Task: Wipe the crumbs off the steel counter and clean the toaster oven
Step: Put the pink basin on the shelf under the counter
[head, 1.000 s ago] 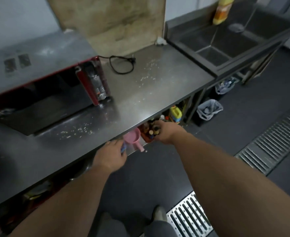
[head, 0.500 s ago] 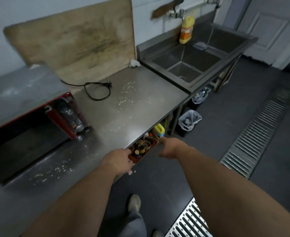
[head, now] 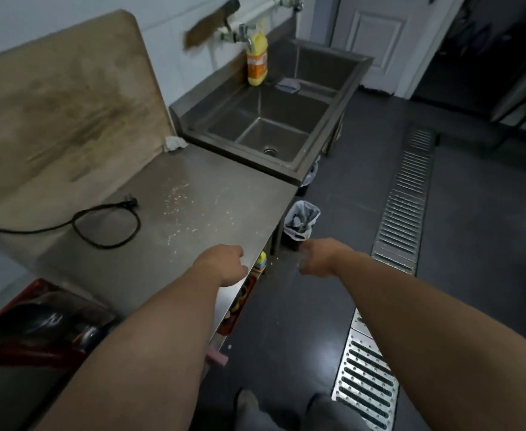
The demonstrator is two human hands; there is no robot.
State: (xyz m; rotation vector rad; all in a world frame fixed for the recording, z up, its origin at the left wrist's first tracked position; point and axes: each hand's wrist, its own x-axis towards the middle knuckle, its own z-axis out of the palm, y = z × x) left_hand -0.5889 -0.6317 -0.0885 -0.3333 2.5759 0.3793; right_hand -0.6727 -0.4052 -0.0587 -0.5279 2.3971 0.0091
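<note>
left hand (head: 224, 265) at the table (head: 193, 188) front edge, right hand (head: 316, 256) off it; grips unclear, perhaps empty. sweep crumbs (head: 180, 209) edgeward.

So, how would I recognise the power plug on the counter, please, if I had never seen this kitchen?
Start at the steel counter left of the sink. A black cord loops across it before the leaning board. The plug is its free end, dark and lying flat, left of the pale crumbs.
</note>
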